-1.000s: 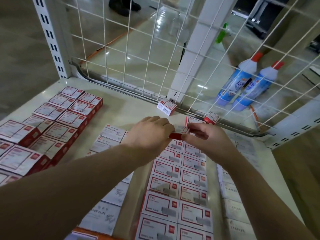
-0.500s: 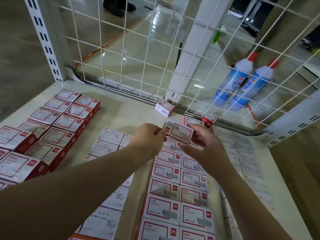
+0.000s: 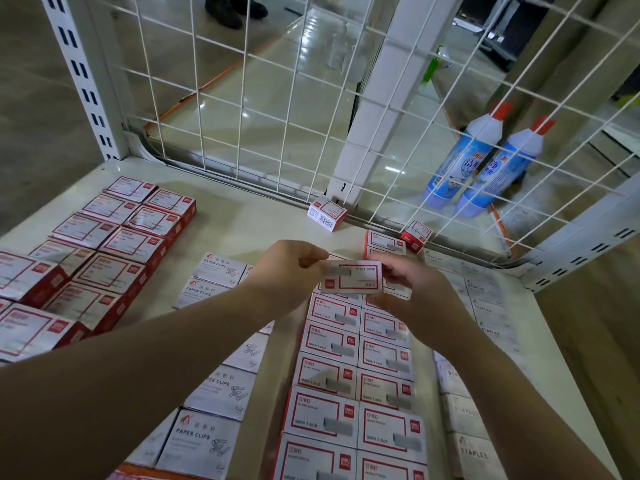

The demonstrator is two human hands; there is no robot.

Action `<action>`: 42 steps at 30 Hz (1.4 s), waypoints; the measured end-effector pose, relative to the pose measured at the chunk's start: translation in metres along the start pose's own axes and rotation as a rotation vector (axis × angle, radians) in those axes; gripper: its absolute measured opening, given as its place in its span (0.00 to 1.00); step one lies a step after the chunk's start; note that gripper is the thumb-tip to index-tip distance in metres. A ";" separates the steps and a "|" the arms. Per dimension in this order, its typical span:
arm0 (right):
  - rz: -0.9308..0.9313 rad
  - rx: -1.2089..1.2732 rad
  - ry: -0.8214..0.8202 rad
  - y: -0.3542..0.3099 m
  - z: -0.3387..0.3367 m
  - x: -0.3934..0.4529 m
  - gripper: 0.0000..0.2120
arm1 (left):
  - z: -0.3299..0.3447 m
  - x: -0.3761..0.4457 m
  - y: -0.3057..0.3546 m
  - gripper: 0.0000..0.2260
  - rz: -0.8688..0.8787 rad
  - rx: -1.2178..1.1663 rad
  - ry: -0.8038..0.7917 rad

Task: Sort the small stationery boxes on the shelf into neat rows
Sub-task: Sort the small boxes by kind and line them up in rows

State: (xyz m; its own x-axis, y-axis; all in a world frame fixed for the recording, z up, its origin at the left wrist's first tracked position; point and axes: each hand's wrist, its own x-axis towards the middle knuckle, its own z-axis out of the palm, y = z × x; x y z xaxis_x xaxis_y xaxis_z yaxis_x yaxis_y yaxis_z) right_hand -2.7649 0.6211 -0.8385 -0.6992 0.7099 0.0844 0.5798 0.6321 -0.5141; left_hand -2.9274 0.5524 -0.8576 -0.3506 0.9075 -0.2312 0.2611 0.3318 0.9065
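Observation:
A small red-and-white staple box (image 3: 351, 277) is held flat, label up, above the far end of a double row of matching boxes (image 3: 353, 375). My left hand (image 3: 287, 271) pinches its left end and my right hand (image 3: 412, 292) grips its right end. Two loose red boxes lie near the mesh: one box (image 3: 327, 214) in the middle and another box (image 3: 416, 236) tipped on its edge to the right. One more flat box (image 3: 384, 243) lies just behind my right hand.
Grey paper-clip boxes (image 3: 218, 386) form a row on the left of the red row, pale staple boxes (image 3: 485, 306) on the right. More red boxes (image 3: 104, 247) fill the far left. A white wire mesh (image 3: 263, 109) backs the shelf (image 3: 242, 223). Two blue bottles (image 3: 485, 164) stand behind it.
The box was lifted from the row between both hands, then turned from tilted to flat with its label facing up. Both hands stayed at the far end of the red row.

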 end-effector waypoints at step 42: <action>0.039 -0.030 0.130 -0.009 0.017 0.008 0.09 | 0.000 0.002 0.005 0.12 0.282 0.303 0.142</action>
State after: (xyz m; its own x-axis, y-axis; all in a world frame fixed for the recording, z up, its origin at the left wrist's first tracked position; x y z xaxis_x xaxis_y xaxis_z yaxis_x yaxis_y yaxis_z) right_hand -2.7821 0.6159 -0.8476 -0.6171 0.7671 0.1754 0.6189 0.6107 -0.4939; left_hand -2.9265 0.5558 -0.8538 -0.3419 0.9363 0.0807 0.6090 0.1553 0.7778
